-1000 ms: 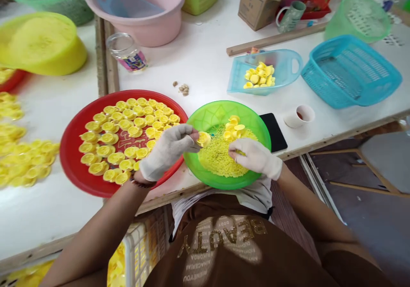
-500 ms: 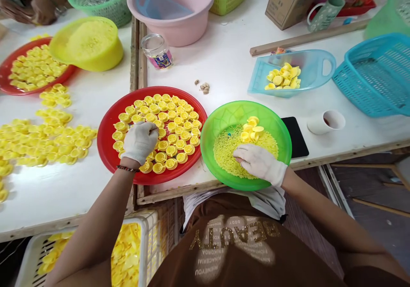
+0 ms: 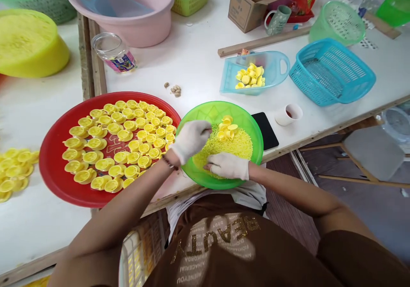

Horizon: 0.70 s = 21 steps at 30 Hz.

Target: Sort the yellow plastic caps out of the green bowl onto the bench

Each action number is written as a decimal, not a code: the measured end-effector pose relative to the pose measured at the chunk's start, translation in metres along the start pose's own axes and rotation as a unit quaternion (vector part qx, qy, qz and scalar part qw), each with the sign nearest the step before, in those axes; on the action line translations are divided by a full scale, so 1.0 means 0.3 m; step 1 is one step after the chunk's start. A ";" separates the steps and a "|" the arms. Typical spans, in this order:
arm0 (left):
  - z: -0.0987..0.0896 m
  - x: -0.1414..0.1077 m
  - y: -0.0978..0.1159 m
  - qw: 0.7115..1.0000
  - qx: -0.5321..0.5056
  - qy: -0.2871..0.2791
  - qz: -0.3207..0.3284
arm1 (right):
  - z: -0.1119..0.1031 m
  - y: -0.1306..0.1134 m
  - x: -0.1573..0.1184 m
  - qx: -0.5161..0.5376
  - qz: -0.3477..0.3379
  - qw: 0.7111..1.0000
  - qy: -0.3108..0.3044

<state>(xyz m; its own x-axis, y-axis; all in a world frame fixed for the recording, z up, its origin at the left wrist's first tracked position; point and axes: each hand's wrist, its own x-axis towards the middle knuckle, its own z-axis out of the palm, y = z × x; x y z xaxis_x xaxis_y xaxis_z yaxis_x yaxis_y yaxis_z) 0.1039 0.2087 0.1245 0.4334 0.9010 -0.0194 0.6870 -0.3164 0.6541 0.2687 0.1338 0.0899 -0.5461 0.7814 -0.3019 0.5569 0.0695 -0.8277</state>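
My left hand, in a white glove, is closed over the left side of a green basin; anything in its curled fingers is hidden. Low in the same basin, my gloved right hand has its fingers pressed together at the yellow granules. Whatever it grips is too small to make out. Several yellow cup-shaped plastic pieces rest on the granules behind my hands. To the left, a red tray holds many similar yellow pieces standing in rows, with part of its bottom showing.
Behind the basin stand a blue scoop with yellow pieces, a blue basket and a white cup. A black flat device lies partly under the basin's rim. A clear jar and pink tub are farther back.
My left hand has moved right, from the red tray to the green basin. My right hand stays in the basin, slightly nearer its front. The view has shifted right.
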 end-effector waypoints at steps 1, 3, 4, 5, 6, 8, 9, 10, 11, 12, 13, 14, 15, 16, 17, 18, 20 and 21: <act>0.044 0.043 0.012 0.999 0.002 -0.026 -0.024 | -0.016 0.000 -0.003 0.086 0.006 0.996 0.017; 0.110 0.113 0.019 0.994 0.006 -0.075 -0.076 | -0.055 0.000 -0.013 0.278 0.028 0.959 0.051; 0.131 0.138 0.017 0.991 0.005 -0.095 -0.093 | -0.075 0.001 -0.020 0.353 0.042 0.932 0.065; 0.144 0.155 0.013 0.989 0.002 -0.110 -0.103 | -0.095 0.002 -0.026 0.409 0.053 0.908 0.079; 0.149 0.163 0.008 0.988 -0.004 -0.116 -0.107 | -0.114 0.005 -0.031 0.452 0.059 0.884 0.098; 0.140 0.157 0.000 0.990 -0.026 -0.092 -0.105 | -0.144 0.009 -0.038 0.537 0.058 0.829 0.143; 0.130 0.144 -0.003 0.990 -0.049 -0.079 -0.108 | -0.155 0.008 -0.039 0.575 0.055 0.799 0.166; 0.117 0.126 -0.004 0.987 -0.087 -0.073 -0.116 | -0.162 0.005 -0.038 0.601 0.046 0.776 0.186; 0.104 0.104 -0.003 0.979 -0.140 -0.074 -0.129 | -0.167 -0.001 -0.034 0.610 0.033 0.765 0.204; 0.091 0.080 0.000 0.965 -0.202 -0.084 -0.146 | -0.170 -0.012 -0.028 0.611 0.016 0.759 0.223; 0.081 0.055 0.005 0.945 -0.269 -0.097 -0.162 | -0.171 -0.025 -0.021 0.607 -0.002 0.757 0.243; 0.073 0.031 0.011 0.921 -0.330 -0.108 -0.175 | -0.170 -0.041 -0.011 0.598 -0.019 0.755 0.266; 0.068 0.009 0.018 0.899 -0.381 -0.114 -0.184 | -0.168 -0.059 0.000 0.586 -0.033 0.755 0.291; 0.065 -0.012 0.024 0.881 -0.419 -0.114 -0.187 | -0.165 -0.076 0.011 0.571 -0.044 0.756 0.315; 0.065 -0.029 0.031 0.868 -0.446 -0.112 -0.189 | -0.162 -0.091 0.022 0.556 -0.053 0.758 0.336; 0.067 -0.044 0.036 0.858 -0.465 -0.110 -0.190 | -0.157 -0.104 0.031 0.542 -0.059 0.761 0.352; 0.074 -0.064 0.043 0.844 -0.489 -0.105 -0.193 | -0.147 -0.120 0.044 0.519 -0.072 0.768 0.369; 0.077 -0.071 0.045 0.841 -0.495 -0.101 -0.195 | -0.143 -0.123 0.046 0.512 -0.080 0.770 0.372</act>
<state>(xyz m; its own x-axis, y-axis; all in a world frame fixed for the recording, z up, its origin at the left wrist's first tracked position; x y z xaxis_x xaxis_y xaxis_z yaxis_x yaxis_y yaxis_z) 0.1174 0.1784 0.1162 0.4464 0.7786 -0.4411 0.0207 0.4838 0.8749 0.2674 0.1687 0.1364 0.1644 0.9793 -0.1178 -0.4736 -0.0264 -0.8803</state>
